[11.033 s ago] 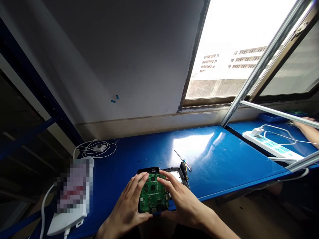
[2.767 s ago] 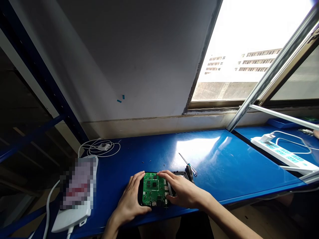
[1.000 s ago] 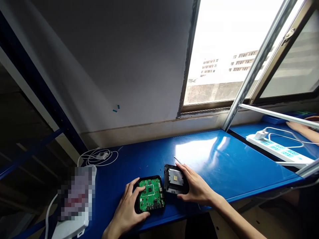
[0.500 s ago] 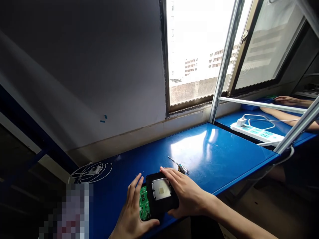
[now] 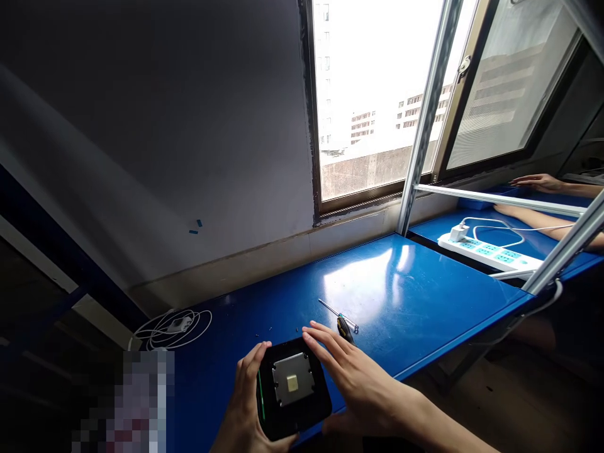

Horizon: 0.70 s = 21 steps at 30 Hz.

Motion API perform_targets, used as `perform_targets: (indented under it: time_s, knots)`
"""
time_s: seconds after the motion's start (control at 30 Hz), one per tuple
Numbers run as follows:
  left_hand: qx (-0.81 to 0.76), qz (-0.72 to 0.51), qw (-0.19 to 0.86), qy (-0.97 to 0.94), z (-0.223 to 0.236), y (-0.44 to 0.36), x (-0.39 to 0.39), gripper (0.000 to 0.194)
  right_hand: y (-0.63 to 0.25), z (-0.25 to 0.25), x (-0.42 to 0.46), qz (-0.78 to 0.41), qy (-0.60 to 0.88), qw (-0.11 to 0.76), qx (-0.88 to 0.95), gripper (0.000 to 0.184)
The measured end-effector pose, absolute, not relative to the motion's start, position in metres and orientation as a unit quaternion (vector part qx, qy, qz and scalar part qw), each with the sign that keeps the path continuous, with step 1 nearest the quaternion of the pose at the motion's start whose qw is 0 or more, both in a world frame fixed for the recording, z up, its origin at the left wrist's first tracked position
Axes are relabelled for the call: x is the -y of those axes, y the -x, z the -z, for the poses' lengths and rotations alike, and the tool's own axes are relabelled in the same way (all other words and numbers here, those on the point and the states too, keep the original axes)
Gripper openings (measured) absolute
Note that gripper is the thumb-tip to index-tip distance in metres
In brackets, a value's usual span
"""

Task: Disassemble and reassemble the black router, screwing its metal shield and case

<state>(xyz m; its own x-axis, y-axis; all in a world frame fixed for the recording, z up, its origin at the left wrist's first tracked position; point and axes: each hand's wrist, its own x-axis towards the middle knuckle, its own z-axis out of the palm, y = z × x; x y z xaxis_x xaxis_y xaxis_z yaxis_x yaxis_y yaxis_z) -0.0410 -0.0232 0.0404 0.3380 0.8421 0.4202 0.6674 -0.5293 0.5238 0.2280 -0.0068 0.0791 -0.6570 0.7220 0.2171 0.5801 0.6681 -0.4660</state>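
Hands frame the black casing at the surface's near edge: the left hand, half curled, holds its left side; the right hand, loosely spread, meets the far right corner, its grip unclear. It looks light, stiff and smooth, best taken by the rim, sparing the pale pad and green board. Beyond lie tiny screws and two screwdrivers, clear of both sides.

Left hand cupped | right hand arched, fingers extended | its thumb dim, seemingly straight
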Motion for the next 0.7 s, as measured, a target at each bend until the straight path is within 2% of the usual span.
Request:
perform_targets:
  time_s: [0.13, 0.37, 0.53, 0.7]
  knots:
    - [-0.466, -0.341, 0.15, -0.803, -0.042, 0.046, 0.025, 0.132, -0.232, -0.075, 0.005, -0.191, 0.356, 0.195, 0.894, 0.121]
    - [-0.471, -0.3, 0.146, -0.817, -0.023, 0.051, 0.021, 0.14, -0.234, -0.069, 0.01, -0.206, 0.327, 0.265, 0.884, 0.132]
    - [-0.448, -0.28, 0.126, -0.84, 0.001, 0.043, 0.017, 0.139, -0.227, -0.076, 0.018, -0.29, 0.339, 0.261, 0.856, 0.134]
    - [-0.415, -0.336, 0.139, -0.834, 0.002, 0.02, 0.023, 0.14, -0.215, -0.086, 0.021, -0.342, 0.281, 0.271, 0.855, 0.145]
